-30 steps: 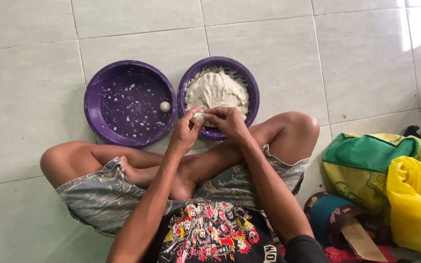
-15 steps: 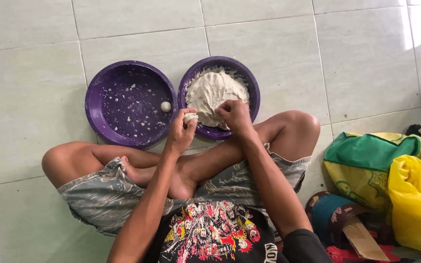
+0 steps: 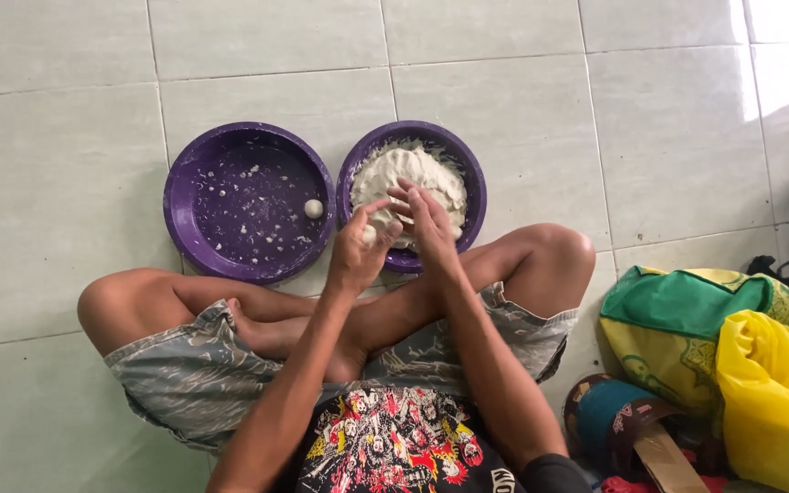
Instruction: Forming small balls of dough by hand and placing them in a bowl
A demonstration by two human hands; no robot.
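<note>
Both hands, left hand (image 3: 361, 245) and right hand (image 3: 422, 219), press together over a mostly hidden dough piece (image 3: 369, 235).

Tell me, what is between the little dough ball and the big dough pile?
In the head view, the purple rims of the two bowls lie between the small dough ball and the dough mound.

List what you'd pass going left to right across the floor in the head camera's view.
Bent knee → purple tray holding one small dough ball → purple bowl of white dough → green and yellow bags.
</note>
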